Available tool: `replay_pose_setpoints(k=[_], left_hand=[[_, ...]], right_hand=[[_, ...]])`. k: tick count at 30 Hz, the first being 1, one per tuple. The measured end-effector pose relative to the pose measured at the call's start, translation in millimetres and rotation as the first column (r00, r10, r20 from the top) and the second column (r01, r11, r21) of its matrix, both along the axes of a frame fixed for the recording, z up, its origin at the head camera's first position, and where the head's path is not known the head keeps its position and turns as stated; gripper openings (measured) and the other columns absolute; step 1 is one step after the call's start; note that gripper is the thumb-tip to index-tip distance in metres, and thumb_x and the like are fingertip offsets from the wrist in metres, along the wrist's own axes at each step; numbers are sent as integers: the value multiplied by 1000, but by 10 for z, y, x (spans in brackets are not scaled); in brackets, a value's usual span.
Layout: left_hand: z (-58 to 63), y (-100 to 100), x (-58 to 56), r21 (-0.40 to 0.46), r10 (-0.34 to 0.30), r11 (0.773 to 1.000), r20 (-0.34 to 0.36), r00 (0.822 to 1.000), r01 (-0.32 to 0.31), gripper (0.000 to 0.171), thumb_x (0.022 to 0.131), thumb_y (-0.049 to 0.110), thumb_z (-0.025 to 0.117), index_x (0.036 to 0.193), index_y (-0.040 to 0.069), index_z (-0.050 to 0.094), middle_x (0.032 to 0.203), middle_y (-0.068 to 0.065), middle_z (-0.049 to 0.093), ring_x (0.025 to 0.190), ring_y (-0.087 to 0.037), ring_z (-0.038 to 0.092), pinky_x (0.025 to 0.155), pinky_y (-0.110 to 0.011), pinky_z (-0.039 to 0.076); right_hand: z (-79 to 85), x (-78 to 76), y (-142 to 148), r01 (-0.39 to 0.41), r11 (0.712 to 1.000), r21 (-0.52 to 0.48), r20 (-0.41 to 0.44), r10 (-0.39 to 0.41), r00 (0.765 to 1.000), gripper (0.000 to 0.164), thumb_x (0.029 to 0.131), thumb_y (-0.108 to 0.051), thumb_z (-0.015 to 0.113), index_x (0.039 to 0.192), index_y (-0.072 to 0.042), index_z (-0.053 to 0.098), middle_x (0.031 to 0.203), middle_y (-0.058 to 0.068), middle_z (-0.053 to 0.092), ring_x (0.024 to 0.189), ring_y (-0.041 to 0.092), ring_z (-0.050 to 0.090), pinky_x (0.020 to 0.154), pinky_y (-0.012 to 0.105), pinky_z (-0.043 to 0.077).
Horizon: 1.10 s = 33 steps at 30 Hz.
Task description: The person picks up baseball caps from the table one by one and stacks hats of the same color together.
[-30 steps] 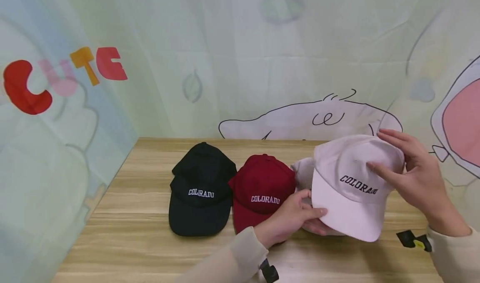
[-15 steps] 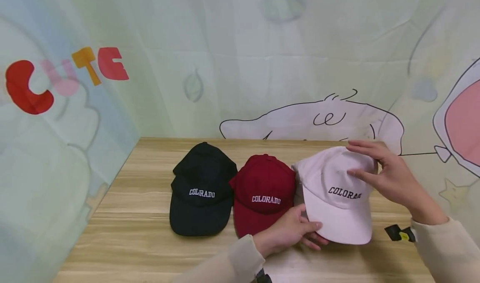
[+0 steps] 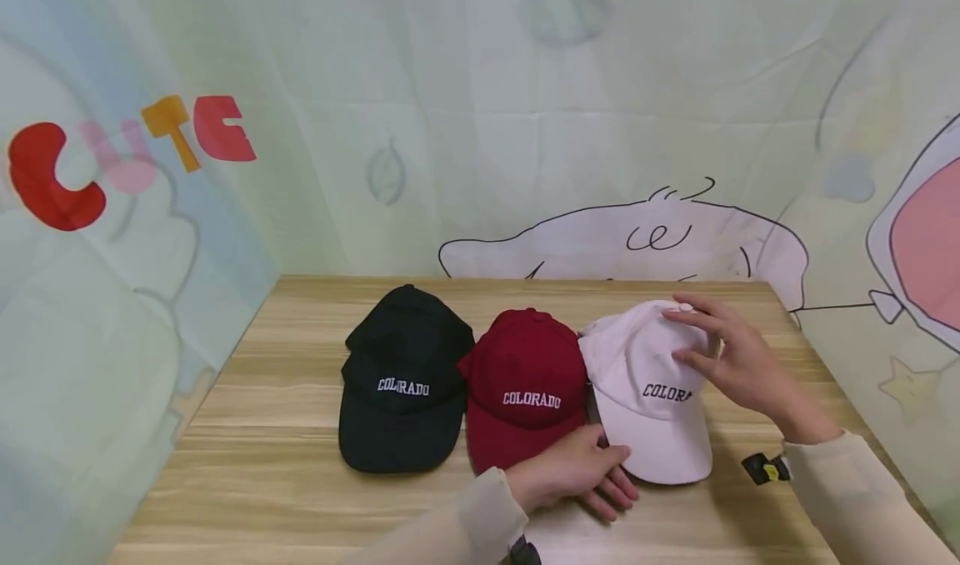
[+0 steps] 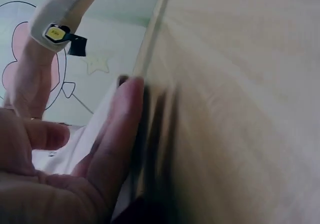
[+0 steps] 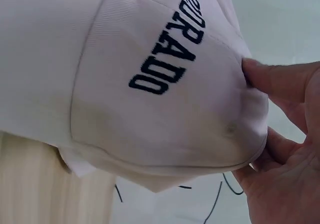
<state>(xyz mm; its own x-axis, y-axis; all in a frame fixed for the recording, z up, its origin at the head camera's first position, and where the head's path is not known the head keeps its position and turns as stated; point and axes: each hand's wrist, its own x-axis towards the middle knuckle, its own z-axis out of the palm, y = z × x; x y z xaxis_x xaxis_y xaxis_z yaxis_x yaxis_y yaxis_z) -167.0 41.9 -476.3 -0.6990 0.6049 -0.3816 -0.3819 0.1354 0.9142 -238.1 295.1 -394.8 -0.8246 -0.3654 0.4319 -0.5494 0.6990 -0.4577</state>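
Note:
Three caps stand side by side, each lettered COLORADO: a black cap (image 3: 405, 415), a dark red cap (image 3: 528, 357) and a pale pinkish-white cap (image 3: 652, 440). My right hand (image 3: 735, 365) grips the pale cap's crown, thumb on its front panel and fingers over the top. Up close in the right wrist view, thumb and fingers pinch the crown's fabric. A greyish edge shows at the pale cap's left side; I cannot tell what it belongs to. My left hand (image 3: 573, 469) lies by the pale cap's brim and in front of the red cap, fingers extended and holding nothing.
The caps rest on a wood-grain table (image 3: 285, 498). Behind it hangs a pale printed curtain (image 3: 465, 182) with cartoon drawings and the word CUTE, reaching around both sides. Dark straps with a yellow tag hang near the right sleeve (image 3: 847, 482).
My right hand has brought the pale cap down and leftward, against the red cap. My left hand, earlier at the brim with its thumb on it, has loosened and slipped slightly towards me.

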Motion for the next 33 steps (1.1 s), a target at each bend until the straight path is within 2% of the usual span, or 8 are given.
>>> replay_pose_setpoints(k=[6,8,13,15,21,26,28,33], left_hand=[[256,-81,4,-259,-59,966,-273,960,-14,28,103,32,63,86,10,57,63,-6,71,48,-17,66,46,-34,57],[351,-74,-22,-281,-54,956,-445,894,-82,23,101,33,65,88,15,59,69,5,71,55,-6,66,53,-26,56],[546,68,-134,-235,-4,935,-757,654,-266,35,100,31,62,132,17,55,134,2,60,116,-8,63,99,-25,52],[588,163,-194,-249,-6,917,-791,612,-313,55,100,31,61,150,14,43,156,-3,42,138,-17,52,114,-34,46],[559,422,-378,-304,14,862,-785,619,-405,79,100,33,60,165,17,19,175,-5,6,161,-28,12,126,-51,29],[498,527,-461,-297,64,848,-765,641,-439,83,100,35,59,167,20,13,175,-7,1,162,-34,-1,130,-56,11],[472,558,-478,-278,98,849,-752,652,-449,84,100,35,60,167,20,11,175,-8,0,162,-34,-3,130,-57,9],[412,628,-506,-209,212,842,-719,662,-497,88,98,34,62,167,19,10,175,-6,-1,162,-34,-3,130,-56,9]], right_hand=[[-61,0,8,9,999,-42,-25,-10,1000,56,78,6,85,130,-9,71,150,20,54,135,48,49,104,0,24],[-63,4,9,-2,999,-44,-41,0,999,57,77,6,85,130,-10,71,150,19,54,138,41,50,104,-1,24],[-88,19,20,-10,996,-84,-22,8,1000,60,82,5,82,137,-13,67,156,16,50,148,6,39,113,7,27],[-112,29,21,0,991,-137,42,5,999,61,87,2,79,143,-14,62,161,15,45,152,2,32,123,25,28],[-223,44,-19,49,956,-291,251,27,968,63,99,-10,69,158,-18,45,170,-1,31,157,7,23,115,76,24],[-283,28,-65,76,954,-288,235,-6,972,65,101,-9,66,160,-19,40,171,4,30,152,1,26,117,22,35],[-300,30,-85,104,947,-305,250,-26,968,68,102,-8,63,163,-18,35,170,11,27,154,18,29,114,22,37],[-324,49,-130,263,894,-364,395,-107,912,77,107,-22,58,167,-9,12,170,26,13,153,49,23,115,72,30]])
